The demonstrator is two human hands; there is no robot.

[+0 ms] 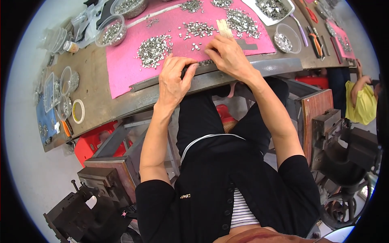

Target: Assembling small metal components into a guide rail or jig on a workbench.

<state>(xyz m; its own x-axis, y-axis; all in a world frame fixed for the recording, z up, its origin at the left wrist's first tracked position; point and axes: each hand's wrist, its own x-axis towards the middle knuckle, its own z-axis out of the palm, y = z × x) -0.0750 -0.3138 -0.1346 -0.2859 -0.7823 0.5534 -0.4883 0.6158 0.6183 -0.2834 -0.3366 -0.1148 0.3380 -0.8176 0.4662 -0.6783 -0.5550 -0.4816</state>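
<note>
A long dark metal bar lies along the front edge of the pink mat, with a row of small metal pieces on it between my hands. My left hand is closed at the bar, a small dark object showing between thumb and forefinger; its kind is unclear. Bent over the bar's other side, my right hand has its fingertips pinched together near the row. Whatever they hold is hidden. Piles of small shiny metal pieces lie beyond both hands.
Clear plastic tubs of metal bits stand at the back left; another tub and a white tray are at right. Orange-handled pliers lie further right. A tape roll sits at left. Vises flank me; a person is far right.
</note>
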